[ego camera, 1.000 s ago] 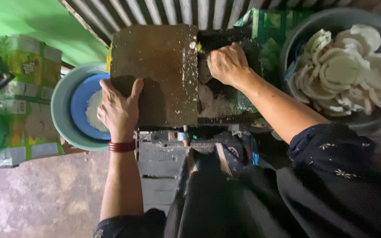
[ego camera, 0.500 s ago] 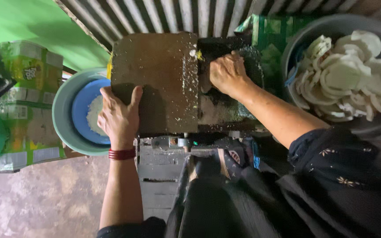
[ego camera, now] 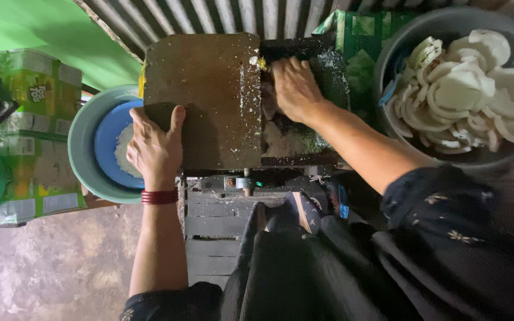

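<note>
A brown metal grating machine point(ego camera: 209, 89) stands in front of me, its flat cover speckled with white shreds. My left hand point(ego camera: 153, 148) rests on the cover's near left corner, fingers spread, a red bangle at the wrist. My right hand point(ego camera: 295, 89) reaches into the dark feed opening point(ego camera: 328, 65) on the machine's right and presses down on white coconut pieces there; what the fingers grip is hidden. White pieces point(ego camera: 281, 139) lie in the opening below the hand.
A grey basin point(ego camera: 81, 148) with a blue bowl point(ego camera: 105, 145) of white gratings sits left of the machine. A large grey bowl point(ego camera: 388, 77) of white coconut pieces stands at the right. Green cartons point(ego camera: 31, 119) are stacked far left. Corrugated metal runs behind.
My right hand has slid a little further into the feed opening. The left hand stays on the cover's corner. The view has shifted slightly.
</note>
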A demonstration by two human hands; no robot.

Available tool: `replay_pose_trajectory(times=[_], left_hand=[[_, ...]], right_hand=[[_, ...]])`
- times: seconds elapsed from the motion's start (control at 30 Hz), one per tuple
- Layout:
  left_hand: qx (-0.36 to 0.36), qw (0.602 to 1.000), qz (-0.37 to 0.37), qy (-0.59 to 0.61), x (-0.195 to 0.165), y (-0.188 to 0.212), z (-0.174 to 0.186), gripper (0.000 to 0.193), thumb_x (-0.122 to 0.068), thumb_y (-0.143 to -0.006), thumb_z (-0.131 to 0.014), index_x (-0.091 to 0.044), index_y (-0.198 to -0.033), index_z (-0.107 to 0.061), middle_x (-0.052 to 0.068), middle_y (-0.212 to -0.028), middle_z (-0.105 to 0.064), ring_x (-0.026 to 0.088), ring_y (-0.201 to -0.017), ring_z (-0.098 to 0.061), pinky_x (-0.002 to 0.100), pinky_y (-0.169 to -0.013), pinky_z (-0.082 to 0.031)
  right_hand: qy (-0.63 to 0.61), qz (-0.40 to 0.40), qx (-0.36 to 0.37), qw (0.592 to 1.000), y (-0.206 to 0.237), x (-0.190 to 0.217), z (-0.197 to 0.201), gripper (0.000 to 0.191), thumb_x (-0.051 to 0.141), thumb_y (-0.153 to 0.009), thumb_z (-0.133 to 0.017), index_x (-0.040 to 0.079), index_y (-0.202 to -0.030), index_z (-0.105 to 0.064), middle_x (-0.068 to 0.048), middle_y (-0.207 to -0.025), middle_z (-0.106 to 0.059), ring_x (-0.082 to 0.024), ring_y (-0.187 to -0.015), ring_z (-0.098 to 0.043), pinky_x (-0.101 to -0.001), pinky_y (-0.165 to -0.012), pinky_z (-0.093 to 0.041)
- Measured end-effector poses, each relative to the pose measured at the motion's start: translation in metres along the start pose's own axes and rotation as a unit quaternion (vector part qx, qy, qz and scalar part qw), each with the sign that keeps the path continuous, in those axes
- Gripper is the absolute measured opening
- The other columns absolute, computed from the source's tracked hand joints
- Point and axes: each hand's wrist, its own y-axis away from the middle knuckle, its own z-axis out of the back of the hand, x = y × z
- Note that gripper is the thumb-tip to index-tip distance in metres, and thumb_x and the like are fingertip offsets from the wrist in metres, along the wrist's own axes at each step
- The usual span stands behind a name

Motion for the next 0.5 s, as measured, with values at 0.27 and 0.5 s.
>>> replay_pose_trajectory(times=[0.27, 0.5], left_hand=[[-0.011, 1.000, -0.003, 0.006, -0.001, 0.001, 0.002, 0.071, -0.067, -0.095, -0.067, -0.004, -0.120, -0.048, 0.025, -0.113, -0.070, 0.051, -0.097, -0.066, 0.057, -0.082, -0.049], [-0.005, 1.000, -0.004, -0.019, -0.003, 0.000, -0.001, 0.069, -0.065, -0.096, -0.069, -0.003, -0.118, -0.047, 0.025, -0.111, -0.069, 0.051, -0.096, -0.066, 0.057, -0.081, -0.049]], right_hand=[[0.014, 0.111, 0.029, 0.993, 0.036, -0.009, 0.057, 0.012, 0.016, -0.087, -0.071, 0.007, -0.095, -0.073, -0.008, -0.110, -0.063, -0.027, -0.108, -0.058, -0.0471, -0.090, -0.050], [0.034, 0.061, 0.116, 0.991, 0.028, -0.004, 0.058, 0.007, 0.011, -0.084, -0.068, 0.008, -0.082, -0.074, -0.005, -0.112, -0.064, -0.027, -0.116, -0.055, -0.0497, -0.090, -0.049]])
